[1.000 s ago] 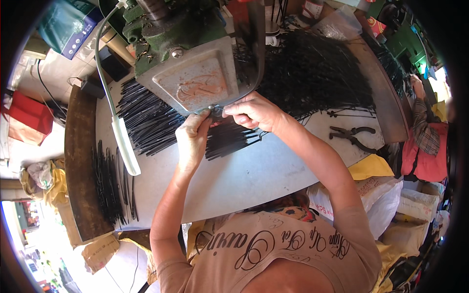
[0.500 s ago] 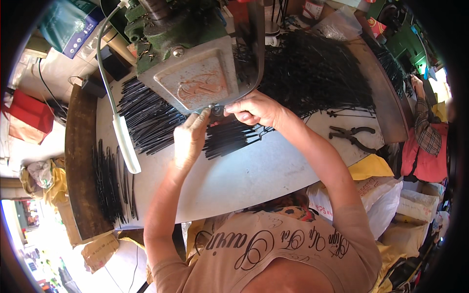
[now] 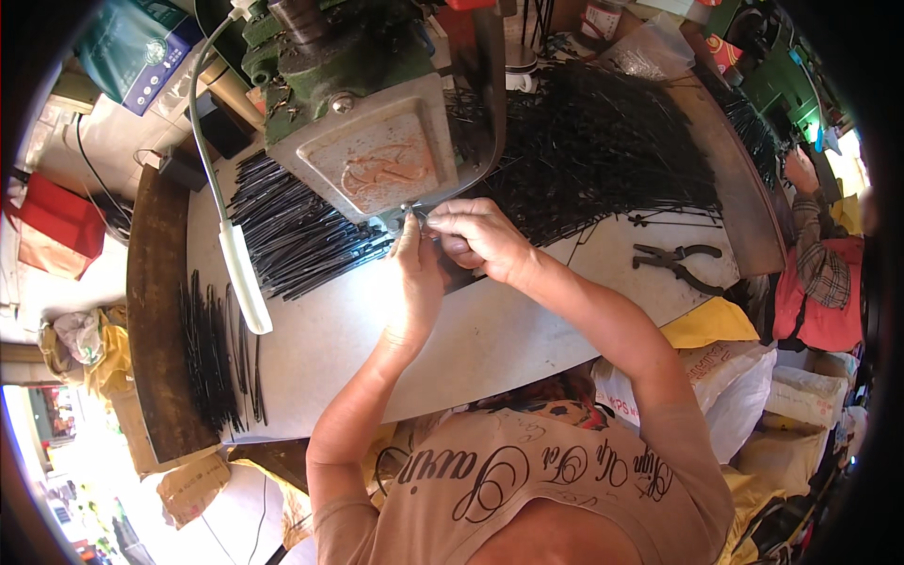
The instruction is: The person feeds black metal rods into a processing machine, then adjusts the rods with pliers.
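Observation:
Just under the lower edge of a green bench machine with a grey cover plate (image 3: 372,169), my two hands meet. My left hand (image 3: 412,282) reaches up with its fingers pinched together at the machine's tip. Beside it on the right, my right hand (image 3: 485,243) is also closed in a pinch, its fingertips almost touching the left ones. Whatever the fingertips hold is too small and too hidden to make out. Left of my hands lies a pile of thin black rods (image 3: 297,235). A larger tangled heap of black rods (image 3: 603,141) spreads behind and to the right.
Black-handled pliers (image 3: 676,264) lie on the pale table (image 3: 546,325). A white lamp (image 3: 245,278) on a bent neck hangs at left, near more rods (image 3: 207,353) by a brown curved edge board (image 3: 160,320). Another person's arm (image 3: 805,226) shows at far right.
My left hand has shifted right and turned, closing in on my right hand. My right hand has moved slightly left. The short row of rods below the machine is now mostly out of sight.

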Available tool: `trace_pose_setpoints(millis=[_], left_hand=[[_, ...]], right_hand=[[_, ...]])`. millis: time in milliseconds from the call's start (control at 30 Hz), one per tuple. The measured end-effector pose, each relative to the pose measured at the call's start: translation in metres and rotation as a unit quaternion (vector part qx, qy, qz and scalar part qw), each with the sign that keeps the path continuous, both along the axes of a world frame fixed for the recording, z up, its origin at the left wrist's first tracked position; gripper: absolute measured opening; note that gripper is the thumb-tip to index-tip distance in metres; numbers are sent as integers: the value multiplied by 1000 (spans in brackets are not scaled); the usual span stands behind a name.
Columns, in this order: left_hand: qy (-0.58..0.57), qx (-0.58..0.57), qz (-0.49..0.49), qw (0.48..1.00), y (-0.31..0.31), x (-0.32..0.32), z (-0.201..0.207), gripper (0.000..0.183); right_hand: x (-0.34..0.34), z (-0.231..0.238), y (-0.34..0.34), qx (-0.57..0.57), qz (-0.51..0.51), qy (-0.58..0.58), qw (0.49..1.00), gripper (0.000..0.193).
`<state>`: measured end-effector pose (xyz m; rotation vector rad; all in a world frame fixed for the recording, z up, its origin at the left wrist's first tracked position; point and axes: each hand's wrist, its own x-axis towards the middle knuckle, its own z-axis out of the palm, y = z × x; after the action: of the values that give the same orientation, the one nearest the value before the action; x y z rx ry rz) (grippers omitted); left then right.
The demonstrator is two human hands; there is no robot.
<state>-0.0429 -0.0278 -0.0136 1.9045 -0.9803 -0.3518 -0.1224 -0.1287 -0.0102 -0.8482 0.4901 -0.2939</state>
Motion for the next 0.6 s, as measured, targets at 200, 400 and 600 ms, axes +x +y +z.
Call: trace_pose_setpoints(millis=[200,400,600], left_hand=[[-104,-3,-60,993,8,32,-15,34],[-328,4,-161,931,12,63,-8,44],[-361,-31,-185,914,10,74,-3,42]], right_hand=[[-1,2,-15,-41,44,10,998,15],[5,2,-38,-79,96,12,992,8],[5,6,-49,-135,139,35,981,14]])
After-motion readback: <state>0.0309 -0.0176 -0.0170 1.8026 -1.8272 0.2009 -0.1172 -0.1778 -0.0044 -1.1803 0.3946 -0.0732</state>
